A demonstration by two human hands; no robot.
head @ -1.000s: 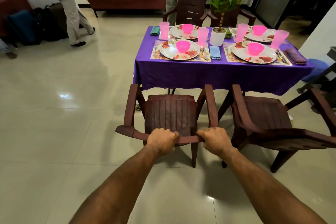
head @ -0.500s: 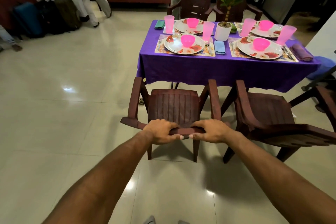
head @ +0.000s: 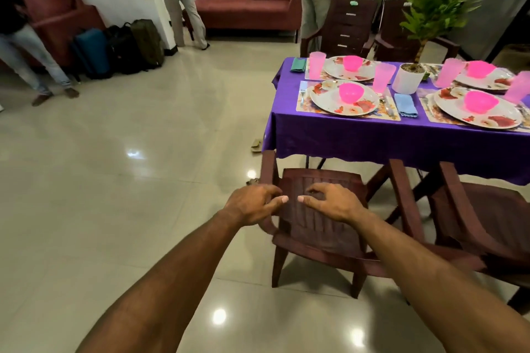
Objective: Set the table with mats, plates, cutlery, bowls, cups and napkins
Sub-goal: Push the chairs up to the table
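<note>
At two o'clock, the table (head: 372, 137) under its purple cloth is seen laid with mats, flowered plates (head: 344, 102), pink bowls (head: 351, 92), pink cups (head: 317, 65), cutlery and folded napkins (head: 405, 104). Just below it, toward five o'clock, a brown plastic chair (head: 318, 226) is placed. Over its seat, the left hand (head: 252, 205) and right hand (head: 334, 203) are held with fingers loosely curled and spread, nothing gripped, thumb tips nearly meeting.
</note>
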